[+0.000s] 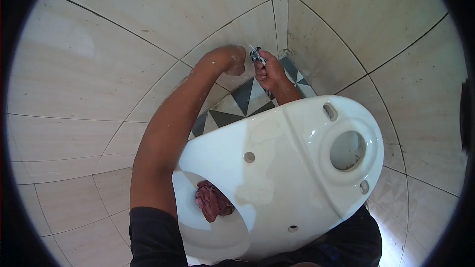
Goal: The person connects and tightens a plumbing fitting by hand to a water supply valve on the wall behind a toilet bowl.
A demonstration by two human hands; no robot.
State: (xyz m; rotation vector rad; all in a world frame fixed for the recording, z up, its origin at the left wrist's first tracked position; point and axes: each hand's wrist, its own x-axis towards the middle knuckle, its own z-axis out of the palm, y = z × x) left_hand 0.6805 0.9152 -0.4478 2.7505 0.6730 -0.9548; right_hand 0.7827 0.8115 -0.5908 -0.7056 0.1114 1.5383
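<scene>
Near the wall corner, my right hand (269, 72) is closed around a chrome tap (256, 55) at the foot of the tiled wall. My left hand (233, 60) is just left of the tap, apart from it, with its fingers curled in; whatever they may hold is hidden. White specks or drops show on my left forearm. Below my arms, a white ceramic toilet (292, 168) fills the middle of the view, its surface partly wet or stained. Inside its bowl lies a crumpled maroon cloth (213, 201). The toilet hides part of my right forearm.
Beige tiled walls (99, 74) close in at the left, front and right. A strip of floor with grey and white triangles (242, 98) lies between wall and toilet. The toilet has a round opening (348, 150) and several smaller holes. A dark object (465, 116) is at the right edge.
</scene>
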